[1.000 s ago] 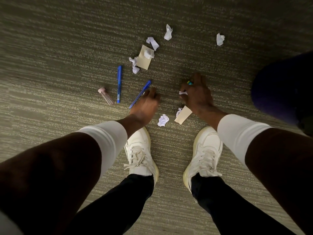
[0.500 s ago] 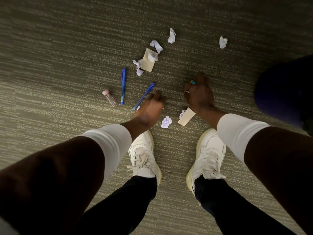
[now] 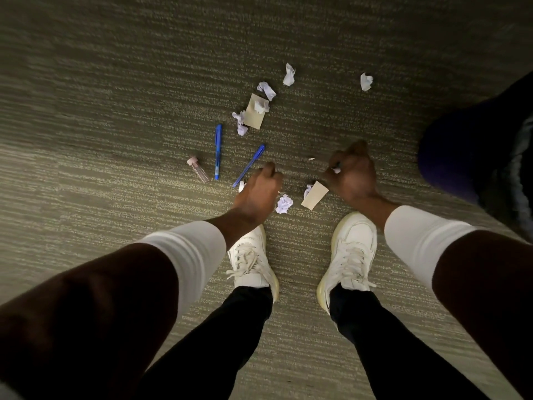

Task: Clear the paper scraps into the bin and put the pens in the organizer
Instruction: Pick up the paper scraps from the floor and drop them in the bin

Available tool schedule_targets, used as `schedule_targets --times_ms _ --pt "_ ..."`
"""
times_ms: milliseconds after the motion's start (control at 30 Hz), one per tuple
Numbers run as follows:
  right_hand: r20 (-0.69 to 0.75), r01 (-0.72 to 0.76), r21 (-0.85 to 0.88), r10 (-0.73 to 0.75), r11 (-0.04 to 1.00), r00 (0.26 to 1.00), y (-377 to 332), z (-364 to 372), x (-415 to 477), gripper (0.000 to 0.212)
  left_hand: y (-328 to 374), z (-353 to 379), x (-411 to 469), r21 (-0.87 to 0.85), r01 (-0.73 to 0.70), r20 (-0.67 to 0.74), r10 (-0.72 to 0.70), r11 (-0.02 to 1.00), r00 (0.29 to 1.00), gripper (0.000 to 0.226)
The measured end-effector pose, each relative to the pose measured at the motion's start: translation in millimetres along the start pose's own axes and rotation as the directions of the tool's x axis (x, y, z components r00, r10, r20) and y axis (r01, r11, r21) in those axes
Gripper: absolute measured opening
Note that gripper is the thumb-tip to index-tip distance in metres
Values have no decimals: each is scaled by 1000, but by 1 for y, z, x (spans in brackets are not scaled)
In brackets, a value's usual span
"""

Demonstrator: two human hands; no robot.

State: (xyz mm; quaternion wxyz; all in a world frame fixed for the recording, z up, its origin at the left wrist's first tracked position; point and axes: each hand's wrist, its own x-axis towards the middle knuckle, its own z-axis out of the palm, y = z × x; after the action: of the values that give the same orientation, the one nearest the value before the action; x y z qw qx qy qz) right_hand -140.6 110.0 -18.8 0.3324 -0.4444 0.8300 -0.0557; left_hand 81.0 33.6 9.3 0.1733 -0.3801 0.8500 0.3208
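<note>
Two blue pens lie on the carpet: one pen (image 3: 218, 151) points away from me, the other pen (image 3: 249, 165) lies slanted. My left hand (image 3: 259, 192) is just right of the slanted pen, fingers curled down onto the carpet; a white scrap (image 3: 241, 186) peeks out at its outer edge. My right hand (image 3: 353, 174) is a fist with a bit of white paper scrap (image 3: 336, 170) showing in it. A crumpled scrap (image 3: 284, 204) and a tan card (image 3: 315, 196) lie between my hands. Several more scraps (image 3: 266, 90) and a second tan card (image 3: 253, 116) lie farther out.
A small clear tube with a pink cap (image 3: 198, 169) lies left of the pens. A large dark blue object (image 3: 476, 157) fills the right edge. My white shoes (image 3: 350, 249) stand just behind the scraps. No organizer shows.
My left hand has pulled back from the slanted pen's tip and curled its fingers. My right hand has closed from spread fingers into a fist. The view has shifted slightly.
</note>
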Motion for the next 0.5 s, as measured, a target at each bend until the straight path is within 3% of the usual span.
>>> schedule_targets --times_ms 167,367,500 --pt "9 -216 99 216 971 976 3 -60 -64 21 48 -45 -34 -36 24 7 -24 999 1000 29" --pt "-131 -211 272 254 939 958 -16 -140 -138 12 137 -92 -49 -301 106 -56 -129 948 990 13" --pt "-267 -245 360 351 900 897 -13 -200 -163 11 220 -123 -37 -501 133 -127 -225 855 966 11"
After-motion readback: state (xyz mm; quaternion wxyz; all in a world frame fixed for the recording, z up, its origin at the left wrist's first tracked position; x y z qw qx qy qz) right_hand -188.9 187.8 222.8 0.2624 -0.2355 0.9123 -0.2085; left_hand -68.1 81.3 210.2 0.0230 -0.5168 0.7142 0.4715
